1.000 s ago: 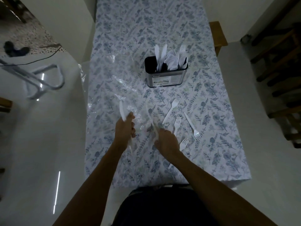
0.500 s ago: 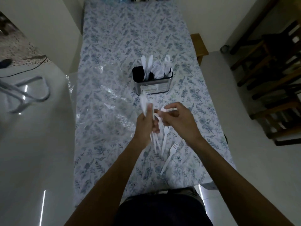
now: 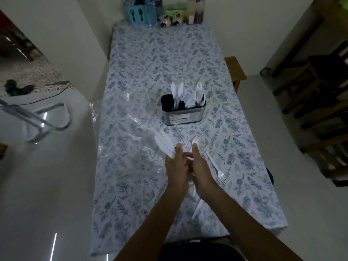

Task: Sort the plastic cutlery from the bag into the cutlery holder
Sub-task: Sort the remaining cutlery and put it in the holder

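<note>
Near the middle of the frame the left hand [image 3: 176, 171] is gripping a bunch of white plastic knives [image 3: 164, 144], its fingers curled round the handles while the blades are fanning out toward the upper left. Touching it on the right, the right hand [image 3: 201, 169] is pinching a fork [image 3: 195, 140] whose tines are sticking up just above the fingertips. The cutlery holder [image 3: 183, 112] is standing higher in the frame, already holding knives, spoons and forks. The clear bag [image 3: 130, 132] is lying crumpled at centre left on the table [image 3: 169, 59]. A loose fork [image 3: 216, 167] is lying right of the hands, another piece [image 3: 196, 208] below them.
</note>
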A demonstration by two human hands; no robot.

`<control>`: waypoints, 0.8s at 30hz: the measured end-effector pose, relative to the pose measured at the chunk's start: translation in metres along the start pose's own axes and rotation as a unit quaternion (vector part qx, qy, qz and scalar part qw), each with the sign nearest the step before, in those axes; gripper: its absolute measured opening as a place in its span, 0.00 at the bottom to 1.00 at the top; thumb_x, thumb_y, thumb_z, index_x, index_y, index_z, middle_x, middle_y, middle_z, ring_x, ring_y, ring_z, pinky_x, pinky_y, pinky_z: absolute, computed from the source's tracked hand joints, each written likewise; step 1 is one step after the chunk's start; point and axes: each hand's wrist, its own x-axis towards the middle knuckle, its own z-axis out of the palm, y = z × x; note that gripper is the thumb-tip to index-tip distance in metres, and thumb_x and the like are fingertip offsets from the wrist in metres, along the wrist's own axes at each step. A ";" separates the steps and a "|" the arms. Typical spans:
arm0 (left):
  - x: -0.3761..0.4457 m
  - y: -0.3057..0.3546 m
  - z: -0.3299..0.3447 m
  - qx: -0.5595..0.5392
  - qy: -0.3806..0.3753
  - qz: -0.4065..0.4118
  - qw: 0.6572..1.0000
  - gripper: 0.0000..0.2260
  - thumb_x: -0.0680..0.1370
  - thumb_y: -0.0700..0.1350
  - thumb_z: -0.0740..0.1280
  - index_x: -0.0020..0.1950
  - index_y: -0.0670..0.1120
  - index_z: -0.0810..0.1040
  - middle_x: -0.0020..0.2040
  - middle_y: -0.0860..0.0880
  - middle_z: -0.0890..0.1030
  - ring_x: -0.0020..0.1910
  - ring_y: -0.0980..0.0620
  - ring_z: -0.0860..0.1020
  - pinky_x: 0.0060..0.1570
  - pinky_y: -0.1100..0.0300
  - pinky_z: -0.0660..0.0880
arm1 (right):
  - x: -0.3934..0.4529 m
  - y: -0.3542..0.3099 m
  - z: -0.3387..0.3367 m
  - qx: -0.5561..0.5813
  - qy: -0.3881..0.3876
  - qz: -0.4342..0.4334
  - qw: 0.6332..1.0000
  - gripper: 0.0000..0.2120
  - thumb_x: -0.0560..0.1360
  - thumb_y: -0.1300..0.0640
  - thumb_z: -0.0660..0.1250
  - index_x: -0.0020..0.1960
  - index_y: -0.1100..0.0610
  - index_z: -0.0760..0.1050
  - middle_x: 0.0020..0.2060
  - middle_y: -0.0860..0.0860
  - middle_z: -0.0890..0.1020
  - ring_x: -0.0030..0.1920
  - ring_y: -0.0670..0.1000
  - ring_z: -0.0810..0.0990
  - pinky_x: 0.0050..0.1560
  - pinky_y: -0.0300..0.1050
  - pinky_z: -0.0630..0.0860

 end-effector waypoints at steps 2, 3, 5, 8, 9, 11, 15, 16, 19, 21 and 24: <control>0.012 0.004 -0.014 0.174 -0.057 0.111 0.977 0.18 0.80 0.61 0.66 0.54 0.45 0.79 0.36 0.47 0.81 0.32 0.50 0.80 0.29 0.57 0.75 | 0.003 -0.021 -0.016 -0.185 0.003 -0.144 0.972 0.25 0.75 0.29 0.60 0.54 0.47 0.81 0.45 0.48 0.85 0.45 0.45 0.83 0.51 0.48 0.81; 0.017 0.008 -0.019 0.251 -0.097 0.177 0.947 0.20 0.79 0.63 0.65 0.58 0.47 0.80 0.40 0.46 0.83 0.35 0.49 0.81 0.31 0.55 0.78 | 0.003 -0.038 -0.021 -0.234 -0.024 -0.187 0.954 0.23 0.74 0.29 0.63 0.54 0.46 0.80 0.42 0.46 0.84 0.40 0.42 0.82 0.45 0.43 0.79; 0.023 0.019 -0.021 0.357 -0.142 0.277 0.881 0.20 0.80 0.60 0.65 0.65 0.48 0.77 0.47 0.45 0.85 0.41 0.49 0.84 0.39 0.51 0.82 | 0.003 -0.079 -0.022 -0.302 -0.096 -0.227 0.921 0.17 0.74 0.34 0.69 0.47 0.48 0.82 0.33 0.44 0.84 0.31 0.39 0.79 0.35 0.36 0.73; 0.036 0.055 0.000 0.388 -0.110 0.371 0.837 0.15 0.83 0.51 0.66 0.63 0.42 0.76 0.40 0.44 0.83 0.34 0.48 0.81 0.33 0.50 0.79 | 0.014 -0.138 -0.004 -0.374 -0.115 -0.290 0.873 0.14 0.76 0.41 0.72 0.47 0.52 0.82 0.32 0.42 0.83 0.31 0.38 0.80 0.33 0.36 0.72; 0.042 0.071 0.008 0.375 -0.096 0.389 0.836 0.14 0.83 0.50 0.66 0.62 0.41 0.77 0.38 0.43 0.82 0.33 0.47 0.80 0.32 0.51 0.78 | 0.016 -0.158 0.003 -0.400 -0.111 -0.305 0.857 0.18 0.76 0.38 0.71 0.53 0.52 0.80 0.38 0.42 0.84 0.36 0.39 0.81 0.36 0.38 0.74; 0.050 0.095 0.019 0.347 -0.081 0.408 0.841 0.15 0.84 0.51 0.66 0.62 0.40 0.78 0.37 0.43 0.81 0.32 0.46 0.79 0.33 0.50 0.76 | 0.012 -0.199 0.009 -0.427 -0.081 -0.330 0.838 0.28 0.75 0.30 0.65 0.63 0.48 0.71 0.49 0.43 0.81 0.46 0.42 0.82 0.43 0.42 0.76; 0.049 0.103 0.022 0.349 -0.128 0.409 0.833 0.18 0.83 0.53 0.66 0.68 0.42 0.77 0.38 0.40 0.81 0.33 0.45 0.79 0.33 0.46 0.77 | -0.013 -0.258 0.013 -0.360 0.014 -0.486 0.797 0.28 0.82 0.35 0.53 0.72 0.52 0.71 0.64 0.50 0.79 0.58 0.46 0.79 0.63 0.48 0.74; 0.047 0.102 0.023 0.352 -0.134 0.405 0.833 0.19 0.83 0.53 0.66 0.69 0.43 0.77 0.38 0.41 0.81 0.32 0.47 0.78 0.33 0.47 0.77 | -0.015 -0.261 0.018 -0.400 0.004 -0.484 0.778 0.29 0.84 0.37 0.51 0.70 0.57 0.74 0.66 0.55 0.78 0.58 0.48 0.78 0.67 0.47 0.70; 0.048 0.098 0.027 0.331 -0.142 0.392 0.847 0.15 0.84 0.49 0.67 0.65 0.40 0.79 0.34 0.51 0.78 0.28 0.60 0.73 0.29 0.60 0.71 | -0.008 -0.239 0.028 -0.522 -0.134 -0.352 0.765 0.34 0.83 0.33 0.45 0.73 0.55 0.73 0.74 0.52 0.73 0.72 0.49 0.72 0.71 0.44 0.64; 0.049 0.099 0.029 0.325 -0.149 0.385 0.851 0.14 0.84 0.46 0.66 0.65 0.38 0.79 0.37 0.61 0.76 0.32 0.68 0.75 0.37 0.72 0.70 | 0.001 -0.222 0.028 -0.497 -0.223 -0.313 0.778 0.33 0.81 0.31 0.47 0.77 0.48 0.68 0.76 0.43 0.69 0.75 0.43 0.66 0.75 0.41 0.58; 0.053 0.111 0.030 0.322 -0.160 0.373 0.856 0.16 0.84 0.50 0.66 0.67 0.42 0.78 0.35 0.56 0.78 0.33 0.65 0.76 0.34 0.67 0.72 | 0.022 -0.220 0.021 -0.376 -0.113 -0.353 0.850 0.31 0.78 0.29 0.56 0.74 0.47 0.69 0.68 0.44 0.75 0.65 0.43 0.76 0.68 0.46 0.73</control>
